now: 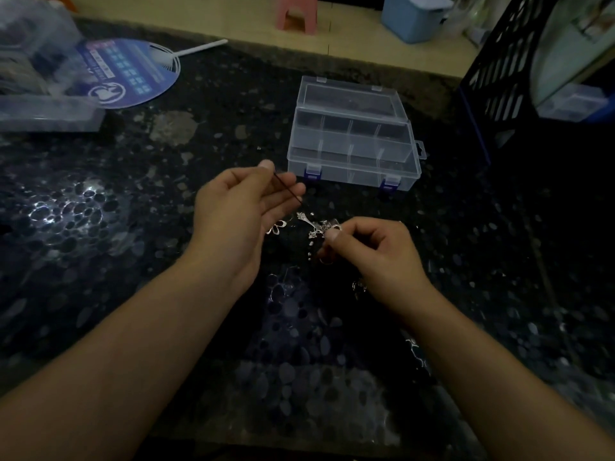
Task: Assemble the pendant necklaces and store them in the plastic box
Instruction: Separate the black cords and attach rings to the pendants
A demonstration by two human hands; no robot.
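I count two hands, one clear plastic box, one dark cord and a small scatter of silvery pendants on the dark, pebble-patterned table. My left hand pinches the thin cord between thumb and fingertips, palm turned up, near the box's front wall. My right hand is curled, thumb and forefinger pinching a silver cross pendant with ornate flared ends, just above the table. A flower-shaped pendant lies beside the left palm. The box stands beyond both hands, lid raised, its tray split by dividers into compartments, with two blue latches at the front. A round paper fan lies far left.
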